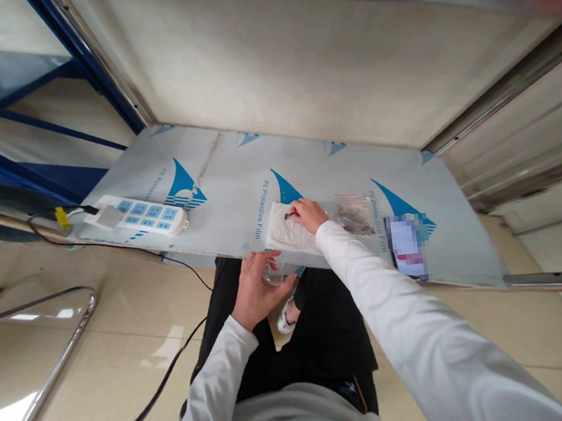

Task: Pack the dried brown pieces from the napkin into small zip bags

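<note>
While a clear cup (272, 274) is held in the curled fingers of the left hand (260, 286) at the near edge of the desk (227, 176), a small dark piece (289, 215) is pinched between the fingertips of the right hand (309, 215), over a white tissue (287, 234). Whether the piece touches the tissue cannot be told. The work is judged to be partway: one piece is in hand and not yet released, and dark contents are seen in a clear bag (355, 215) just right of the tissue. Whether anything is held in the cup cannot be made out.

The desk is covered with printed protective film. A phone (407, 248) is laid at its right, and a white power strip (154, 217) at its left. Behind, the space is closed by a pale panel (286, 69); below, a tiled floor (135, 353) and a chair's metal frame (87, 319) are shown.
</note>
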### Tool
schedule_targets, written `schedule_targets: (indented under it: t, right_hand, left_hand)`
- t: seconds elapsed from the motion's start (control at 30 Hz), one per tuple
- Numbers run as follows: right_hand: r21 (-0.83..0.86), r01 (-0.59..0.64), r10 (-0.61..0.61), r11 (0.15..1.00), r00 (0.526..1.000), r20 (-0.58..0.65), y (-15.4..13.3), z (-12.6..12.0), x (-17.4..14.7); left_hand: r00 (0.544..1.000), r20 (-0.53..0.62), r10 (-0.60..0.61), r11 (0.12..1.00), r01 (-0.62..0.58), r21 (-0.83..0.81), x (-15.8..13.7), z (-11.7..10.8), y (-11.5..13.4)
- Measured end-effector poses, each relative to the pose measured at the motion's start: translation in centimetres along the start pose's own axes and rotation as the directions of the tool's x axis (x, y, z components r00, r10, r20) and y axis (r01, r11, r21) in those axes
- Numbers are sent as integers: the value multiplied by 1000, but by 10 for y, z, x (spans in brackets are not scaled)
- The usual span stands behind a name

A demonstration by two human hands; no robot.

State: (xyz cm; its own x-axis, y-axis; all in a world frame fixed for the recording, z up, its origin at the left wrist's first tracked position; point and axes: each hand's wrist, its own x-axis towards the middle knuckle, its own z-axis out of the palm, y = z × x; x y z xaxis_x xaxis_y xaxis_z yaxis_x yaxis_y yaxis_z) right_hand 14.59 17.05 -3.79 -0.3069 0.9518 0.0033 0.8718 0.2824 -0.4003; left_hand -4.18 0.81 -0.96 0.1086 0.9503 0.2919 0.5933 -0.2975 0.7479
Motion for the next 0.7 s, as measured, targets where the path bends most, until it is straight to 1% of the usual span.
schedule_targets:
  t: [0.1,0.17,0.23,0.27,0.3,0.33,0.4,0.47,0.53,0.6,0.67,0.7]
  right_hand:
    - [60,-5,8,998,999,-52,-15,-18,-14]
    - [145,28,-12,989,993,-115,-35,-37,-36]
    - [288,152,-86,945,970,-229,-60,-58,-64]
    - [289,220,-150,932,958,-245,-72,-68,-78]
    - [256,275,-214,927,947,-240,-83,-76,-91]
    - [200,309,-265,930,939,-219,-93,-84,-102]
    - [13,371,-367,928,922,-127,-107,-93,-115]
    - [-189,441,-450,877,893,-6,-115,-98,-118]
    - [-314,509,-510,802,856,86,-119,-101,-117]
    - [-326,554,-545,766,829,129,-120,-103,-114]
    - [-233,572,-559,787,820,125,-120,-103,-112]
    - [-154,557,-547,816,830,106,-120,-102,-111]
  left_hand:
    - [1000,-10,-1,1000,1,-16,9,2,-1]
    - [1000,-20,5,999,-6,-34,15,4,-1]
    - [999,-36,14,998,-16,-57,21,6,1]
    - [999,-43,19,997,-22,-69,24,6,3]
    - [999,-48,24,996,-28,-79,26,7,5]
    - [998,-49,32,996,-36,-87,27,8,8]
    - [998,-40,52,994,-56,-94,29,10,15]
    - [996,-34,82,992,-85,-90,29,11,20]
    - [993,-40,109,991,-112,-73,29,13,24]
    - [992,-54,118,991,-121,-60,28,13,27]
    - [992,-69,110,991,-115,-66,27,12,29]
    - [992,-76,106,991,-111,-78,27,12,30]
